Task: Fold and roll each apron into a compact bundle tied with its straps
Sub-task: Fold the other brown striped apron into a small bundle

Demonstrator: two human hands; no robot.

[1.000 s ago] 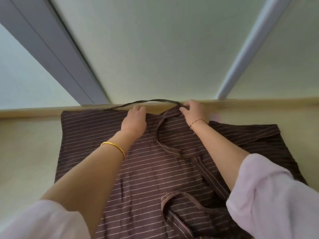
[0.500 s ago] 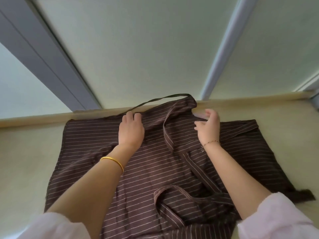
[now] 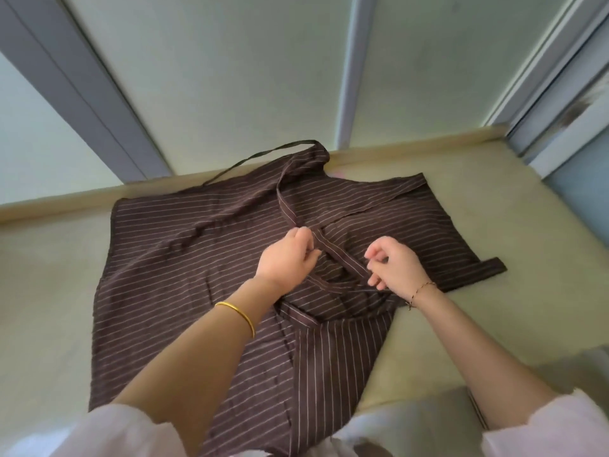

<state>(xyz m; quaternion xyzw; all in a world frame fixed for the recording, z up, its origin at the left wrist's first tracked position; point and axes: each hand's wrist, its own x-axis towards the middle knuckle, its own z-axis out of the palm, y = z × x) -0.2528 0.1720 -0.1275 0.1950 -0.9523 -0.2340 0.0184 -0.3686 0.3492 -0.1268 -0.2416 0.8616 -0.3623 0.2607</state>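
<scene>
Both hands work close together, not touching, over the middle of the apron [image 3: 197, 258]. Our left hand [image 3: 285, 260] pinches the strap [image 3: 336, 253] between thumb and forefinger. Our right hand [image 3: 400, 270] sits just beside it with fingers curled over the same strap lower down, though we cannot tell whether it truly grips. We see the apron spread out on a pale surface [image 3: 49, 291], its far edge against a low wooden rim [image 3: 66, 206] below the wall [image 3: 230, 77], with the neck loop [image 3: 257, 156] resting on that rim. We judge the cloth thin, light and limp. It will crease wherever we press it and hold no shape alone, so we should lift it by hems and corners. We should take the narrow strap near its end, since it looks likely to twist. A second strap end [image 3: 491, 268] pokes out at the right. Bare surface lies on both sides, so folding inward has room; the rim crowds the far side, and the near hem runs out of view beneath us.
</scene>
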